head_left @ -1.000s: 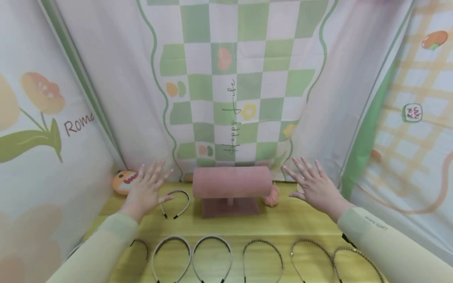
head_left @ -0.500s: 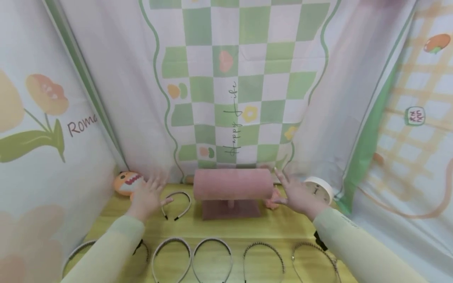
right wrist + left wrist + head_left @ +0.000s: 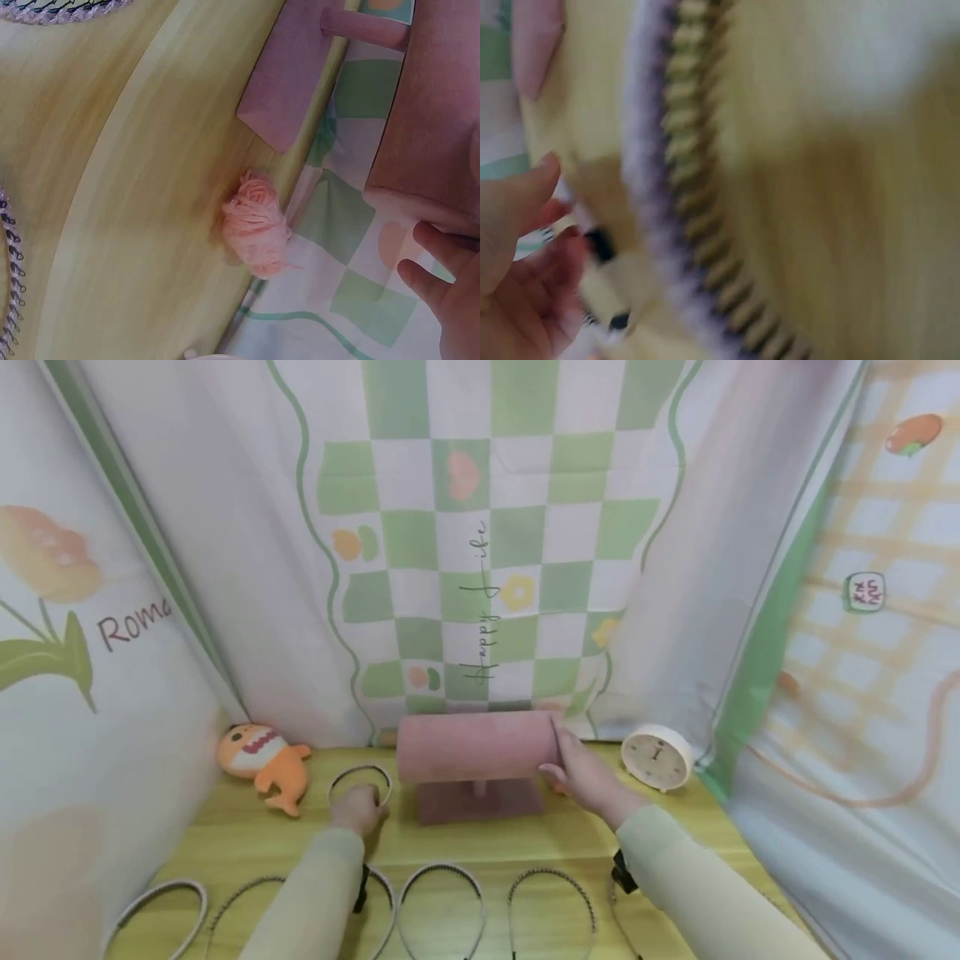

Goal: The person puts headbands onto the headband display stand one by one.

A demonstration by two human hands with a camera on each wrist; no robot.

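A pink padded display stand (image 3: 476, 747), a thick roll on a post and flat base, stands at the back of the table. My right hand (image 3: 588, 777) holds the roll's right end, thumb in front; in the right wrist view its fingers (image 3: 427, 277) lie at the end face. Left of the stand, my left hand (image 3: 358, 810) grips a thin headband (image 3: 334, 781) with curled fingers near its open ends. In the left wrist view one black-tipped end (image 3: 600, 244) comes out by the fingertips; a second headband (image 3: 649, 165) crosses close to the camera, blurred.
More headbands, such as a white one (image 3: 442, 867) and a beaded one (image 3: 551, 871), lie along the table's front. An orange shark toy (image 3: 281, 777) sits back left and a white round clock (image 3: 657, 758) back right. Pink yarn (image 3: 256, 225) lies beside the stand. Printed curtains (image 3: 517, 535) enclose the table.
Both hands were spread apart with fingers out. My left hand has come down right onto the headband; my right has moved left onto the roll's end, uncovering the clock.
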